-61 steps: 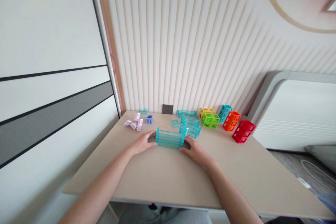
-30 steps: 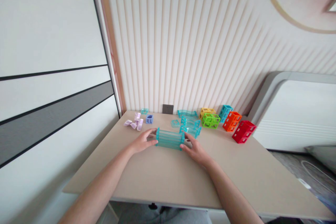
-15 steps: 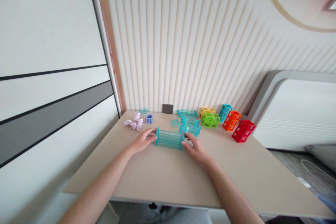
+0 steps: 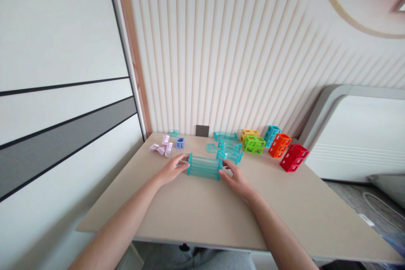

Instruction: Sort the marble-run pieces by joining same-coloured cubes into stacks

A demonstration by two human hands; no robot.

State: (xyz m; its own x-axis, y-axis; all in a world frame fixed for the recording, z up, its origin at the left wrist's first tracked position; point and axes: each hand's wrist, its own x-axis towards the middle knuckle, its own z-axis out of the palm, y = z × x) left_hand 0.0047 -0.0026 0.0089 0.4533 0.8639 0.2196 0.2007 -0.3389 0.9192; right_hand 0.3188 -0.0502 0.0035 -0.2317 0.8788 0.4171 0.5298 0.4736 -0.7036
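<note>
A clear teal plastic tube piece (image 4: 205,167) lies lengthwise across the table in front of me, with a rim at each end. My left hand (image 4: 172,168) grips its left rim between thumb and fingers. At the opposite end, my right hand (image 4: 234,177) has its thumb and fingers round the right rim. Just behind the tube are several curved teal track pieces (image 4: 229,147) and a small flat teal piece (image 4: 211,148). Parts of the fingers are hidden behind the tube's ends.
Pale purple pieces (image 4: 161,149), a blue cube frame (image 4: 180,143) and a small teal piece (image 4: 174,133) sit at the back left. To the right stand yellow (image 4: 248,133), green (image 4: 254,145), blue (image 4: 272,136), orange (image 4: 279,145) and red (image 4: 294,158) block frames. A ribbed wall (image 4: 190,50) rises behind the table (image 4: 196,211).
</note>
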